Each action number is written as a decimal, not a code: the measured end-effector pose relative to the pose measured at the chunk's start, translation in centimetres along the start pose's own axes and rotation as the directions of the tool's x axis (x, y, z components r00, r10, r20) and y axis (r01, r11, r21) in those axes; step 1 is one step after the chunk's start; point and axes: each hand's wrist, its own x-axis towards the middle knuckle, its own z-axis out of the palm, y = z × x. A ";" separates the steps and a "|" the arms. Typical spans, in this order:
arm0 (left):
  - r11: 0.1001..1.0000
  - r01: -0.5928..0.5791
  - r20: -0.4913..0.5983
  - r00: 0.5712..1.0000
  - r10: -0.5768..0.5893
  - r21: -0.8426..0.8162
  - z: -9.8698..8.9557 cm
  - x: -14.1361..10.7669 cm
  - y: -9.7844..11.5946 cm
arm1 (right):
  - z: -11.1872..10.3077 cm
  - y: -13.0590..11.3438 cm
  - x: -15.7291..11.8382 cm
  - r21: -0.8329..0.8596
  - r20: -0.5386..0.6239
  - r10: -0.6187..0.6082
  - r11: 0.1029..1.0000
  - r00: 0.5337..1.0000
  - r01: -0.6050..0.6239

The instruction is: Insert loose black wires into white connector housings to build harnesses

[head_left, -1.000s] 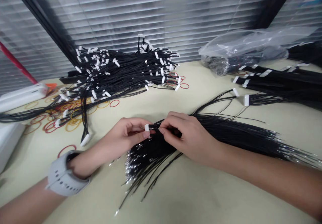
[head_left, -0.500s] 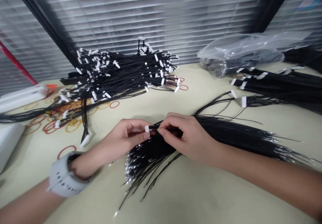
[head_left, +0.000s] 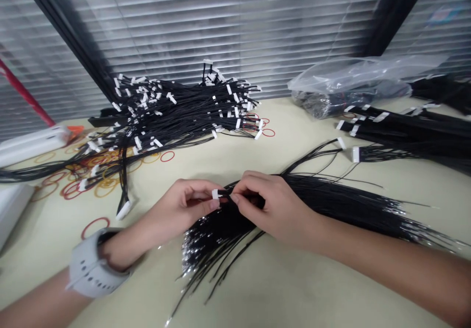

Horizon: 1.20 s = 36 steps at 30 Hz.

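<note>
Between the thumb and fingers of my left hand (head_left: pixel 187 203) is a small white connector (head_left: pixel 215 194) with short black wires running to the right. My right hand (head_left: pixel 270 205) is closed just beside it, thumb and forefinger pinching a black wire (head_left: pixel 226 195) close to the connector. Both hands are above a thick bundle of loose black wires (head_left: pixel 331 200) with shiny metal tips at both ends. My right hand hides the middle of that bundle. A grey watch strap is around my left wrist.
Finished-looking black cables with white connectors (head_left: pixel 184 107) are heaped at the back. Red and yellow rubber bands (head_left: pixel 106 185) lie scattered at left, by a white box (head_left: pixel 14 210). At right are more cable bundles (head_left: pixel 412 131) and a clear plastic bag (head_left: pixel 338 92). Window blinds stand behind.
Both hands keep the same grip on the connector and wire, with barely any movement between them. The whole view has shifted slightly.
</note>
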 end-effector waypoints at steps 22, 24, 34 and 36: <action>0.350 -0.417 -0.001 0.641 0.768 0.839 2.7 -3.8 -0.4 | -0.4 0.1 -1.6 -0.506 0.037 -0.659 0.637 0.752 0.582; 0.297 -0.407 0.019 0.615 0.788 0.864 2.8 -3.9 -0.3 | -0.4 0.1 -1.6 -0.506 0.044 -0.662 0.631 0.748 0.588; 0.235 -0.388 0.073 0.633 0.770 0.891 2.5 -3.7 0.5 | -0.2 0.2 -1.5 -0.488 0.025 -0.621 0.676 0.783 0.552; 0.236 -0.384 0.073 0.639 0.766 0.893 2.5 -3.8 0.6 | -0.2 0.2 -1.4 -0.479 0.019 -0.609 0.690 0.793 0.542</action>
